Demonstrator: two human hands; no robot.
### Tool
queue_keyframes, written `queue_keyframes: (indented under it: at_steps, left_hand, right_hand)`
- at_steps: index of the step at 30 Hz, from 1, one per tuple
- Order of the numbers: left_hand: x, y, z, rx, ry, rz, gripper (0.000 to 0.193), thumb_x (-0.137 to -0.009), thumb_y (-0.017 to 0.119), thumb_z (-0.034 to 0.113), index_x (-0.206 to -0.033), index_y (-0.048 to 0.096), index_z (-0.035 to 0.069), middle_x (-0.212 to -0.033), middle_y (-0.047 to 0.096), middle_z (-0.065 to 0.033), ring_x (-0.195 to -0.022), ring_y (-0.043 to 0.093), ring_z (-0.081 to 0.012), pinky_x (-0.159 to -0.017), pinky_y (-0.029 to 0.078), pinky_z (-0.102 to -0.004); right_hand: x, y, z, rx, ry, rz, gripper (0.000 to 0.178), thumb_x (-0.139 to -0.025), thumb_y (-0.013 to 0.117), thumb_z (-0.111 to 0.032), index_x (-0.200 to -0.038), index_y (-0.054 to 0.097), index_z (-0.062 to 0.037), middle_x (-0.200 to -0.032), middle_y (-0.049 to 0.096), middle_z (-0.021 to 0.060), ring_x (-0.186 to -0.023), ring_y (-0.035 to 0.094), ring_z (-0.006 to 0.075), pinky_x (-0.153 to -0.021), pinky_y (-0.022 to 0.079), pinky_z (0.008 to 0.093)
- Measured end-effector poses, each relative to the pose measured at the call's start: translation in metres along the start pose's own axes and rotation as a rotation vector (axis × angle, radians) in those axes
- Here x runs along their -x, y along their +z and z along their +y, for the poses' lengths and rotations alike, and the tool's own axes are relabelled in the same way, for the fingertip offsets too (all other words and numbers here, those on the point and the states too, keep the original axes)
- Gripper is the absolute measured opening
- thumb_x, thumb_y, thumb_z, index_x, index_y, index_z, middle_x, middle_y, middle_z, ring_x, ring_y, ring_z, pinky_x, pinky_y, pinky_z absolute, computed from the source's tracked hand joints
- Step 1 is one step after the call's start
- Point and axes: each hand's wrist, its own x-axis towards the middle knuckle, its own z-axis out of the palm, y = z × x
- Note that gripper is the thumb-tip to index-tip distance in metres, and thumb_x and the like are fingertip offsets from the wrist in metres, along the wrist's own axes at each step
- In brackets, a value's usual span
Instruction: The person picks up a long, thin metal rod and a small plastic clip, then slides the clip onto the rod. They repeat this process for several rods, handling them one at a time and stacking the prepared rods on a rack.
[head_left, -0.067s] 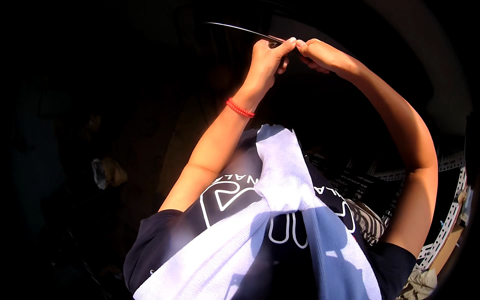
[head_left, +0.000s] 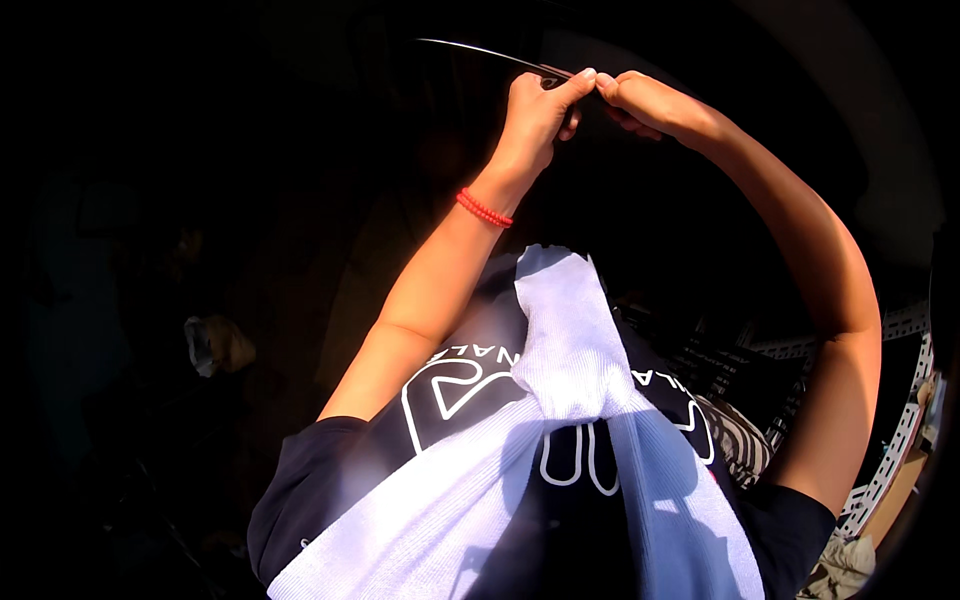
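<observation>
Both arms reach up to the top middle of the head view. My left hand [head_left: 532, 118], a red beaded bracelet [head_left: 484, 208] on its wrist, is closed round a thin dark strip [head_left: 485, 50] with a bright edge. From that hand the strip runs out to the left in a slight curve; its exact kind cannot be made out. Close against the left thumb tip, my right hand [head_left: 648, 105] has its fingers curled and pinched together. Whatever lies between the right fingers is hidden.
A pale knotted cloth [head_left: 570, 375] hangs over my dark shirt [head_left: 300, 500]. White perforated metal rails [head_left: 900, 440] stand at the right, beside a crumpled beige cloth [head_left: 845, 565]. A pale and tan bundle [head_left: 220, 345] lies at the left; deep shadow hides most surroundings.
Both hands and the strip have risen a very little, drifting slightly to the right. Their hold looks the same.
</observation>
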Motion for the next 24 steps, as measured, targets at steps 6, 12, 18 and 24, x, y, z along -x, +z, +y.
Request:
queue_keyframes:
  at_steps: [6, 12, 18, 24]
  left_hand:
    - [0.001, -0.001, 0.001, 0.003, 0.019, -0.01, 0.022, -0.08, 0.061, 0.024, -0.068, 0.057, 0.006, -0.051, 0.045, 0.0025, -0.043, 0.04, -0.006, -0.039, 0.027, -0.0199]
    - [-0.005, -0.001, -0.006, 0.017, 0.029, -0.001, 0.022, -0.08, 0.062, 0.024, -0.071, 0.059, 0.004, -0.053, 0.047, 0.0027, -0.043, 0.041, -0.0062, -0.039, 0.028, -0.02]
    - [-0.011, -0.004, -0.013, 0.018, 0.021, 0.012, 0.023, -0.079, 0.062, 0.024, -0.069, 0.059, 0.004, -0.051, 0.046, 0.0018, -0.043, 0.041, -0.0069, -0.039, 0.029, -0.0202]
    - [-0.012, 0.0, -0.009, 0.022, 0.026, 0.029, 0.023, -0.079, 0.062, 0.024, -0.067, 0.058, 0.005, -0.05, 0.045, 0.0012, -0.042, 0.041, -0.0075, -0.039, 0.028, -0.0206]
  right_hand:
    - [-0.003, -0.002, 0.002, 0.053, -0.033, -0.011, 0.048, -0.091, 0.025, -0.042, -0.06, 0.04, -0.009, -0.051, 0.036, 0.0002, -0.042, 0.033, 0.0124, -0.041, 0.03, 0.0285]
    - [-0.006, -0.001, 0.004, 0.073, -0.013, 0.009, 0.047, -0.091, 0.026, -0.042, -0.062, 0.041, -0.0092, -0.052, 0.036, 0.0001, -0.042, 0.033, 0.0125, -0.041, 0.03, 0.0285]
    - [-0.009, 0.0, 0.003, 0.071, -0.005, 0.025, 0.049, -0.091, 0.025, -0.041, -0.06, 0.041, -0.0071, -0.049, 0.035, -0.0006, -0.043, 0.032, 0.0121, -0.042, 0.029, 0.0273]
    - [-0.007, -0.005, 0.001, 0.041, -0.019, 0.008, 0.049, -0.091, 0.026, -0.041, -0.059, 0.041, -0.0068, -0.05, 0.036, -0.0002, -0.043, 0.032, 0.0118, -0.042, 0.029, 0.0271]
